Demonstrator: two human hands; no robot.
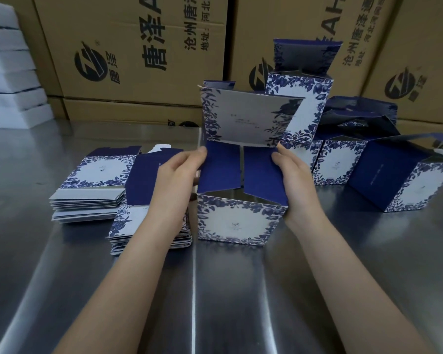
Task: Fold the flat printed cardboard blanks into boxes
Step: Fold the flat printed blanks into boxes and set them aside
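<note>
A half-formed blue-and-white floral box (pixel 234 218) stands on the steel table (pixel 215 290) in the middle. Its two dark blue side flaps are folded inward over the opening, and its long printed lid flap stands upright behind them. My left hand (pixel 179 172) grips the left flap's outer edge with fingertips over it. On the opposite side, my right hand (pixel 294 177) holds the right flap the same way. Two stacks of flat blanks lie to the left, one near (pixel 128 221) and one farther left (pixel 92 187).
Several folded boxes stand behind and right of the box, one tall (pixel 304 98), one lying at the far right (pixel 404 180). Big brown shipping cartons (pixel 138 60) form a wall at the back. White foam sheets (pixel 8 72) are piled at the far left.
</note>
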